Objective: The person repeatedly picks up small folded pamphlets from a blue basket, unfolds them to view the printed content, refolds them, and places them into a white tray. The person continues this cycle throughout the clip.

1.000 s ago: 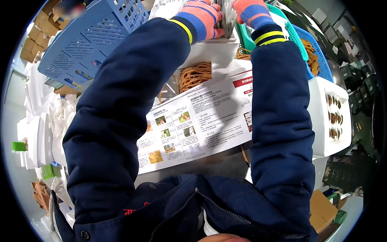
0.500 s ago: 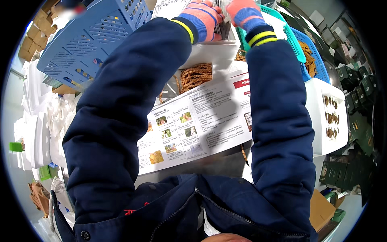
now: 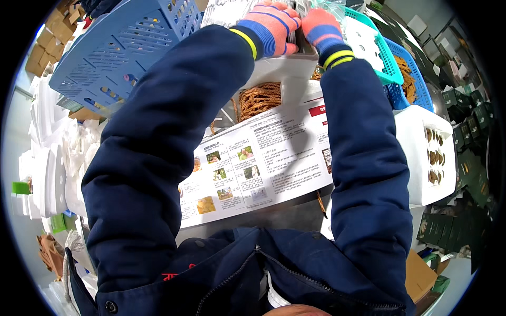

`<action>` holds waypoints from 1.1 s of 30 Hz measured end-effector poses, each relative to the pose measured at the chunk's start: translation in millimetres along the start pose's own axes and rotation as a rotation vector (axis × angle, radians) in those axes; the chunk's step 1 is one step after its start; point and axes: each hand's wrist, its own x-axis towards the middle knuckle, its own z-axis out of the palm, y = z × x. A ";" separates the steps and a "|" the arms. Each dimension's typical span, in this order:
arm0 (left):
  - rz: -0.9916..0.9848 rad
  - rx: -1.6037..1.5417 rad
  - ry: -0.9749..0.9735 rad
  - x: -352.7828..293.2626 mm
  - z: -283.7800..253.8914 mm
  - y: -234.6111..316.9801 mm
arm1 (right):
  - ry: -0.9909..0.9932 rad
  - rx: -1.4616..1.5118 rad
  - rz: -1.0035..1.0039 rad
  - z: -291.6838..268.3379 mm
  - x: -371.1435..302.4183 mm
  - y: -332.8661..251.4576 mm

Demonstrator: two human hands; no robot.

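Left hand [image 3: 271, 27] and right hand [image 3: 322, 32] outstretched, side by side, curled at white box [image 3: 284, 67], grasp unclear

Arms [image 3: 369, 147] outstretched, left hand [image 3: 268, 25], fingers [image 3: 291, 22] curled, sits beside the right hand [image 3: 322, 31].

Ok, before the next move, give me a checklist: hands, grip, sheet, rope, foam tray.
1. Left hand and right hand visible: ok, both at the white foam box.
2. Secure grip: cannot tell; the view hides it.
3. Printed sheet unobstructed: not ok; the right sleeve covers its right end.
4. Rope coil clear of both hands: ok.
5. Foam tray clear of that sleeve: cannot tell; they overlap in view.
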 end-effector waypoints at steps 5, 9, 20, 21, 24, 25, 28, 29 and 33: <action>-0.007 -0.410 0.438 -40.6 -52.3 0.9 | -0.130 0.167 0.077 10.7 -22.2 16.1; 0.080 -0.312 0.325 -120.9 -73.7 6.1 | 0.268 0.311 0.142 -17.4 -35.9 25.2; -0.205 -0.950 0.131 -378.6 -111.5 118.8 | 0.228 0.108 -0.148 -29.4 -48.8 14.1; -0.119 -0.987 0.125 -375.7 -130.5 121.3 | 0.443 0.117 -0.256 -45.0 -67.1 6.7; 0.207 -0.797 0.280 -358.6 -187.3 136.8 | 0.312 0.588 -0.425 -85.6 -148.9 -97.5; 0.288 -0.752 0.287 -351.0 -203.8 143.5 | 0.241 0.510 -0.484 -84.5 -166.7 -114.5; 0.449 -0.682 0.309 -339.4 -217.9 165.5 | 0.109 0.398 -0.602 -59.1 -220.9 -155.2; 0.470 -0.671 0.321 -339.7 -219.4 173.1 | 0.038 0.346 -0.623 -48.7 -229.6 -164.0; 0.581 -0.647 0.383 -337.1 -218.7 188.4 | -0.056 0.087 -0.504 21.2 -233.4 -176.8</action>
